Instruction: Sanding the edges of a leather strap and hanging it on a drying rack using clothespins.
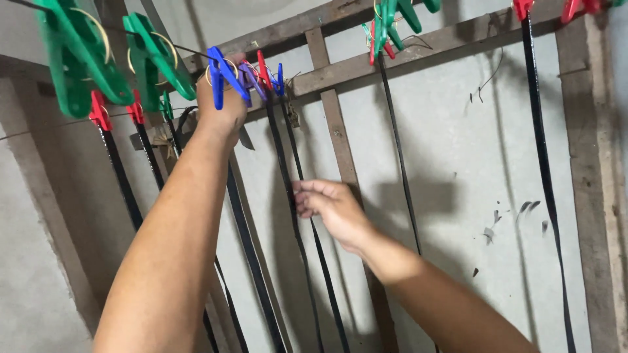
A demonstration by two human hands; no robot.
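My left hand (221,108) is raised to a thin wire and grips a blue clothes peg (220,76) on it. Just right of it hang a purple peg (249,75), a red peg (263,68) and a small blue peg (279,78), each clamping a long black strip (291,196). My right hand (332,210) is lower, fingers curled against two of these hanging black strips at about mid height. Another wide black strip (245,235) hangs below my left hand.
Large green pegs (78,59) and red pegs (99,110) hold more black strips at the left. Green and red pegs (386,26) hang from a wooden frame (418,49) at the top, with black strips (543,170) down the grey wall.
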